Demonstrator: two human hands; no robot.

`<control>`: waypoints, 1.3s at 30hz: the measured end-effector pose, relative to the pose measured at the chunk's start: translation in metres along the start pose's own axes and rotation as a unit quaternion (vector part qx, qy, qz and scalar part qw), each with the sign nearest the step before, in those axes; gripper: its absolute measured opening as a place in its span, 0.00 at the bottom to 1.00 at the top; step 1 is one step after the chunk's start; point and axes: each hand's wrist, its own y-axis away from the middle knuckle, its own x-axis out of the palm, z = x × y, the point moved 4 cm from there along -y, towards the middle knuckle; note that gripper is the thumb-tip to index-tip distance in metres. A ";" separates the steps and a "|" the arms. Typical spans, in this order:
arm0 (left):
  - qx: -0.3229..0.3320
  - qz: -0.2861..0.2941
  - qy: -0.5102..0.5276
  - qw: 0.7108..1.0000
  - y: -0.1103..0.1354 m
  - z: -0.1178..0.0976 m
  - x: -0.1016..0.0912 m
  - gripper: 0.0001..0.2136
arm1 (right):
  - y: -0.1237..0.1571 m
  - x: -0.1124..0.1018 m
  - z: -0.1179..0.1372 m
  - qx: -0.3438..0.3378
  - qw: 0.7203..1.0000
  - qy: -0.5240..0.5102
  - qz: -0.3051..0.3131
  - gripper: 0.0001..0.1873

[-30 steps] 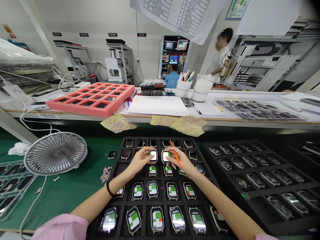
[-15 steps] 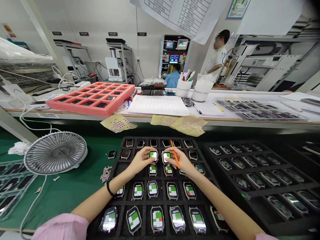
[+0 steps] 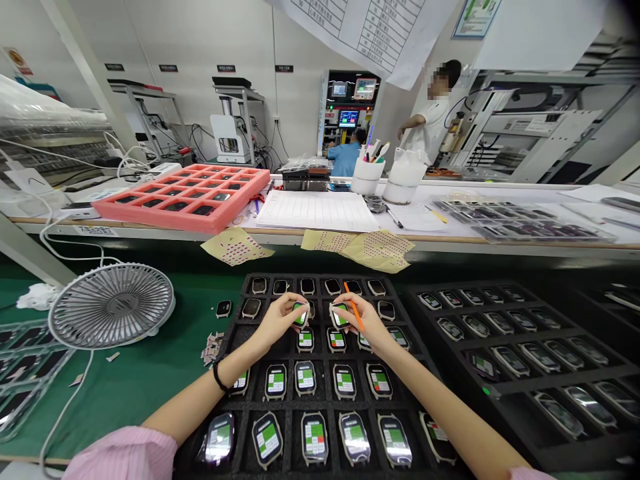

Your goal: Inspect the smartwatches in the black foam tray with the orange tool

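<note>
In the head view, my left hand (image 3: 281, 321) is closed on a smartwatch body (image 3: 300, 315), its lit screen green and white, tilted under my thumb. My right hand (image 3: 364, 319) grips a second smartwatch (image 3: 339, 316), also lit. An orange stick (image 3: 354, 307), perhaps a pen, slants between the fingers of that same hand. Both hands are over the black foam tray (image 3: 320, 398), whose compartments hold many strapless watches. Those in the nearer rows, such as one watch (image 3: 314, 438), show green and white screens, some with red. Dark-screened watches (image 3: 259, 286) lie in the far rows.
A second black tray (image 3: 480, 347) with watches is at the right. Left are a grey fan (image 3: 113, 305), clear plastic trays (image 3: 30, 363) and a lone watch (image 3: 224, 309). On the shelf sit a pink foam tray (image 3: 225, 212) and paper sheets (image 3: 315, 210). Two people are beyond.
Both watches have tilted and moved slightly apart, the left one turning toward my left hand and the right one shifting right. The orange stick has moved a little right with my right hand.
</note>
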 end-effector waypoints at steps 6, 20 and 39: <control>0.002 0.007 0.021 1.000 0.000 0.001 0.000 0.18 | -0.001 -0.002 -0.003 -0.005 1.000 -0.002 0.008 0.14; 0.010 0.021 0.043 0.999 0.000 0.003 0.001 0.18 | 0.001 0.006 -0.002 -0.032 0.993 -0.032 0.108 0.22; 0.033 0.039 0.009 0.999 -0.001 0.005 0.002 0.23 | 0.002 0.000 0.002 -0.006 0.998 -0.055 0.021 0.15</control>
